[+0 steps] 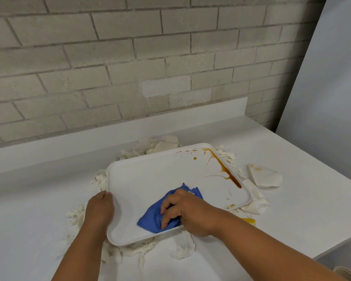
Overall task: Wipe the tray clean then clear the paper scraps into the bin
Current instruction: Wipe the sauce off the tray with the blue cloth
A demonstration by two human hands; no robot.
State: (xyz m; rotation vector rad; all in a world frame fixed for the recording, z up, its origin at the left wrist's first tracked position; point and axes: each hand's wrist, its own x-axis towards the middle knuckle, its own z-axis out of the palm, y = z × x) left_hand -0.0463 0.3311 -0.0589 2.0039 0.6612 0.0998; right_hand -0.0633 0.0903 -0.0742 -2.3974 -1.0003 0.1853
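Pressing one crumpled blue cloth point(164, 211) into the near part of the single white rounded-rectangle plastic tray point(142, 179), my right hand point(187, 209) has its fingers curled down, gripping the soft fabric. My left hand point(99, 207) holds the tray's near-left rim, fingers wrapped around the edge. One long brown sauce streak point(225, 169) runs along the tray's far-right side, with a few small spots beside it. The tray sits on the smooth white counter point(39, 199), over torn, wrinkled white paper scraps point(264, 176) poking out all around it, too many to count.
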